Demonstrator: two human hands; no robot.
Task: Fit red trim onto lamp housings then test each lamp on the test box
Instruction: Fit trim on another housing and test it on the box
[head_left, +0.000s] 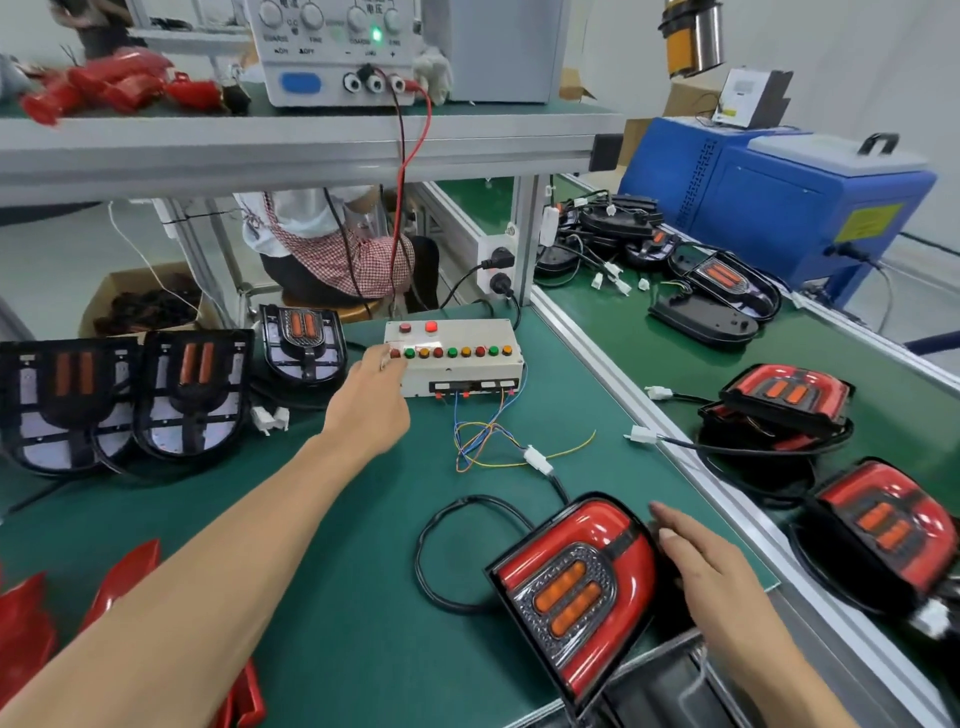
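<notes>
The lamp (576, 592) with its red trim fitted lies face up on the green mat (337, 571) near the front right corner of the bench, its long axis running from the lower right up to the upper left, with the rounded end toward the test box (457, 364). Its black cable (447, 551) makes a loop on the mat to the left and goes up to a white connector (537, 460), where thin coloured wires lead to the box. The right hand (701, 566) rests on the right edge of the lamp with the fingers almost straight and laid flat, not curled around it. The left hand (371, 400) reaches to the left end of the button row on the box; the fingertips are at the first red button, but they are blurred, so I cannot tell how much they are bent or if they press. Between the lamp and the box the mat is open except for the wires. An aluminium rail (649, 415) borders the mat on the right, just beside the lamp. The lower end of the lamp is cut off by the picture edge. Three housings without trim (192, 395) lie at the left, and loose red trim pieces (124, 582) are partly cut off at the lower left.
</notes>
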